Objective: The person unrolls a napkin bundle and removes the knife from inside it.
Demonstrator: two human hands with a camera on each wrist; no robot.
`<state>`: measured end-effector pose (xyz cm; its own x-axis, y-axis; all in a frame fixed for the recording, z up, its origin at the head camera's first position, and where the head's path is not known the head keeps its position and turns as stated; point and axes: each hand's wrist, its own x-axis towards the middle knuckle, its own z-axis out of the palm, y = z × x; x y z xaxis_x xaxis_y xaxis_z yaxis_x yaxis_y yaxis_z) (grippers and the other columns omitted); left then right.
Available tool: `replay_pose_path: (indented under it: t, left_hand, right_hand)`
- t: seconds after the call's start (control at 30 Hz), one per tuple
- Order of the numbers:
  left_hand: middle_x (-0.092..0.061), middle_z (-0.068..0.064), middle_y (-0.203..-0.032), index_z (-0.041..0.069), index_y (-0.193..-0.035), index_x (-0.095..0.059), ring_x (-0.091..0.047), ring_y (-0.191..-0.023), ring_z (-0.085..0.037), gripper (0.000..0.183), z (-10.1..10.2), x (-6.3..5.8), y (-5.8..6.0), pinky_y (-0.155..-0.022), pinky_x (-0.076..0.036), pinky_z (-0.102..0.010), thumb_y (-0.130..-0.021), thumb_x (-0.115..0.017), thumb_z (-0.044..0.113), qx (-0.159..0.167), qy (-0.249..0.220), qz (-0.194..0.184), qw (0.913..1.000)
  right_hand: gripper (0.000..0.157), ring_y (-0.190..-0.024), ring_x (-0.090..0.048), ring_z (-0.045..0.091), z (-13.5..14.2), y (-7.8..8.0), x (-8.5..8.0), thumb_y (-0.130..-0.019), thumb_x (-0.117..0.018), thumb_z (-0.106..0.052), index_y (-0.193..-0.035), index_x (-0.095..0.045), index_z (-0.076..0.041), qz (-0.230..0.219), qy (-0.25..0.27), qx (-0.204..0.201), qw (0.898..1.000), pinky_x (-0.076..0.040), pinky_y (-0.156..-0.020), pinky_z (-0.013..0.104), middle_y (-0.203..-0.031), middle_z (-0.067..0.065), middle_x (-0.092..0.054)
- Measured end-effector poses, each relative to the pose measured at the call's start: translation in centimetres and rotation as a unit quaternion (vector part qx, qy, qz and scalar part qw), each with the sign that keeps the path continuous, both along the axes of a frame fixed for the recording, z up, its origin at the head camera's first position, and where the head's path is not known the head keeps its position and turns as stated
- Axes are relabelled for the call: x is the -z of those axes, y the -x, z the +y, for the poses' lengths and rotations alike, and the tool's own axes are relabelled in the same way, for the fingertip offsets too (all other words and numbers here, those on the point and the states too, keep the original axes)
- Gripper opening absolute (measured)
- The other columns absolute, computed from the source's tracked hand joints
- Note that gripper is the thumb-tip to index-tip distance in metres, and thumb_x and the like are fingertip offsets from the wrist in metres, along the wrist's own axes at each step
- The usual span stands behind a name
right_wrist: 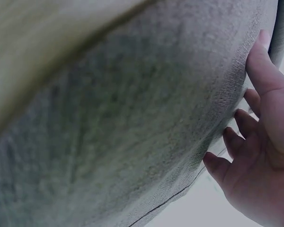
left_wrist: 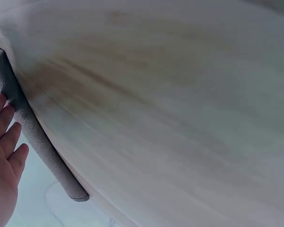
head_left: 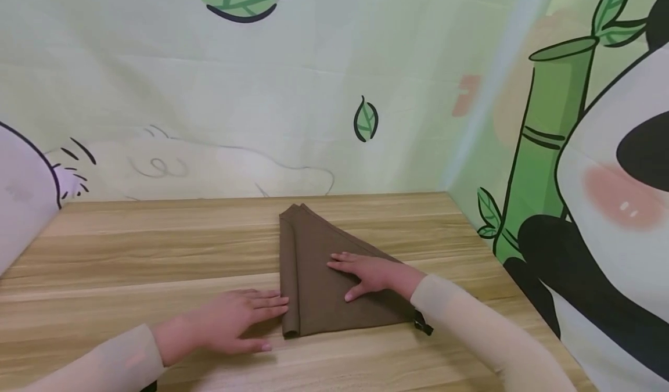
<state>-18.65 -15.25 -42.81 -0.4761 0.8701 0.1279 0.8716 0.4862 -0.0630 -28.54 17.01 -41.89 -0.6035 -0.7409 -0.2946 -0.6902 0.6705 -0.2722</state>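
**Two hands rest on a folded brown cloth**

The left hand's fingers (head_left: 270, 301) lie straight and close together, with the thumb held apart below them. Their tips touch the rolled edge (head_left: 290, 276) on the near-left side of the cloth, and they grip nothing. The left hand (head_left: 230, 321) itself is over the table, just beside the cloth. The right hand (head_left: 371, 273) lies across the cloth with its fingers extended and its thumb spread wide, pinching nothing.

The cloth (head_left: 324, 308) lies on the middle of the table, folded into a rough triangle. Its peak points to the back, near the table's far edge, and its left side forms a narrow roll from top to bottom. The right forearm, in a pale sleeve (head_left: 481, 322), covers the lower right corner, where a small black thing (head_left: 422, 324) shows; what it is, I cannot tell. A matching pale sleeve (head_left: 120, 354) covers the left forearm.

Around all this is the light wooden table (head_left: 157, 247). Behind it stands a pale green wall (head_left: 418, 32) printed with two leaves (head_left: 366, 120). To the right are a printed bamboo stalk (head_left: 554, 101) and a cartoon panda (head_left: 627, 200).
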Motion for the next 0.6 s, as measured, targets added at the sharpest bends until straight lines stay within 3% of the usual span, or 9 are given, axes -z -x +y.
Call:
replay_pose_path:
  t: [0.27,0.6]
  left_hand:
    - [-0.058,-0.008,-0.143,0.01,-0.141,-0.055,-0.057,-0.13,-0.027,0.065,0.0,-0.2,0.3,-0.105,-0.05,-0.042,-0.1,-0.041,0.059,-0.002,0.011,0.002,0.9999]
    - [-0.054,-0.007,-0.147,0.013,-0.143,-0.052,-0.053,-0.135,-0.026,0.062,1.9,-0.9,0.7,-0.107,-0.049,-0.041,-0.1,-0.043,0.057,-0.001,0.0,-0.009,1.0]
  right_hand:
    - [0.079,-0.151,-0.023,0.04,0.2,0.0,-0.1,-0.088,-0.073,-0.033,-0.152,-0.036,-0.003,-0.001,0.014,0.003,1.0,-0.025,-0.123,0.051,-0.161,0.021,-0.028]
    - [0.071,-0.15,-0.03,0.034,-1.0,-0.1,-0.5,-0.093,-0.066,-0.042,-0.15,-0.041,-0.009,0.038,0.018,0.018,0.999,-0.031,-0.121,0.049,-0.161,0.014,-0.033]
